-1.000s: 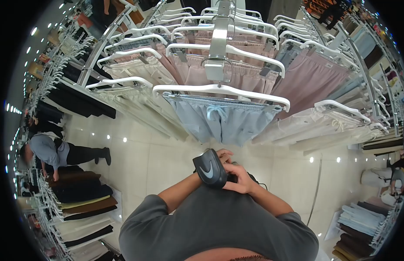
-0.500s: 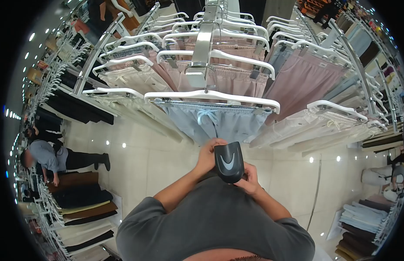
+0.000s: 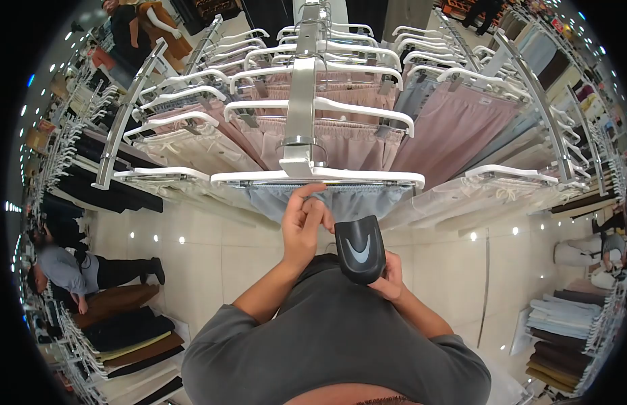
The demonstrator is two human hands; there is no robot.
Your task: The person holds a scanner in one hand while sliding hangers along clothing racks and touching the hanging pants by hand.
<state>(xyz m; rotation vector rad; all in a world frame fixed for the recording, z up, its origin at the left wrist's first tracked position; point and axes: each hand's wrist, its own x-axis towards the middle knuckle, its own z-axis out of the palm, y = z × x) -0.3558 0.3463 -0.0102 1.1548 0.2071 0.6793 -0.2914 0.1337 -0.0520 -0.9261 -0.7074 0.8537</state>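
My right hand (image 3: 392,275) is closed around a black barcode scanner (image 3: 360,250) with a grey curved mark on its top, held in front of my body. My left hand (image 3: 302,233) is raised just left of the scanner. Its index finger stretches toward the waistband of light blue trousers (image 3: 367,201), while the other fingers bend loosely; I see nothing held in them. Whether the fingertip touches the cloth is hard to tell. The trousers hang by clips from a white hanger (image 3: 374,175) at the front of the rack, partly hidden by my left hand.
A metal rail (image 3: 301,101) runs away from me, carrying several white hangers with pink trousers (image 3: 276,138). Side rails hold mauve trousers (image 3: 455,128) and cream trousers (image 3: 192,152). A person (image 3: 70,270) stands at the left near stacked clothes (image 3: 134,331). Folded blue garments (image 3: 563,317) lie at the right.
My left hand has moved up and left, away from beside the scanner, to the trousers' waistband. My right hand still holds the scanner. The rack appears lower and slightly left in view.
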